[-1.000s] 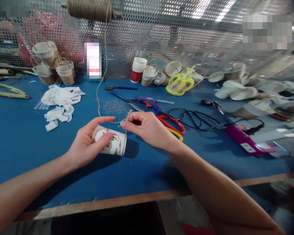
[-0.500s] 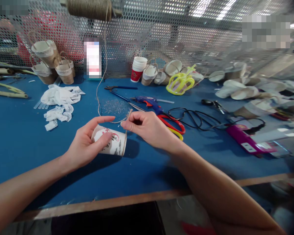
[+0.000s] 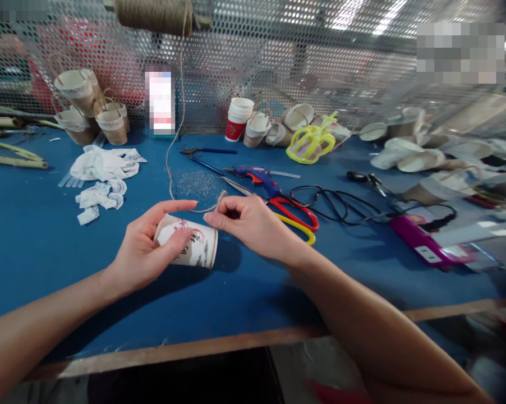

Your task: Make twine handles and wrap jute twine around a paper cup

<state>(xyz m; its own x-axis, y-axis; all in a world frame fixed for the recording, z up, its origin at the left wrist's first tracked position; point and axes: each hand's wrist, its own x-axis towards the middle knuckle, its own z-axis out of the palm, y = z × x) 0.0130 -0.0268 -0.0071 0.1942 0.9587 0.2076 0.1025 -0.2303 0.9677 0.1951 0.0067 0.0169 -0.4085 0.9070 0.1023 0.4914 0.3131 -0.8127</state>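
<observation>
A paper cup (image 3: pixel 196 247) with printed characters and a grey-and-red picture lies on its side in my left hand (image 3: pixel 152 241). My left thumb presses on its printed face, and the index finger reaches over the top. At the cup's right-hand rim, my right hand (image 3: pixel 248 224) pinches twine (image 3: pixel 221 199) between thumb and fingertips; a frayed end sticks up above them. From there the twine runs left behind my fingers and up to a large spool (image 3: pixel 154 15) on the mesh wall. How the twine meets the rim is partly hidden by my right fingers.
Behind my right hand lie scissors (image 3: pixel 297 216) with red and yellow handles, a blue glue gun (image 3: pixel 257 175) and pliers (image 3: pixel 208 151). White lace (image 3: pixel 105 163) is at left. Stacked cups (image 3: pixel 238 120) and twine-handled buckets (image 3: pixel 74 126) stand along the mesh. A purple power strip (image 3: pixel 421 238) sits right.
My right hand has shifted slightly down and left along the cup's rim, still pinching the twine. The left hand and cup have barely moved, with the cup turned a little.
</observation>
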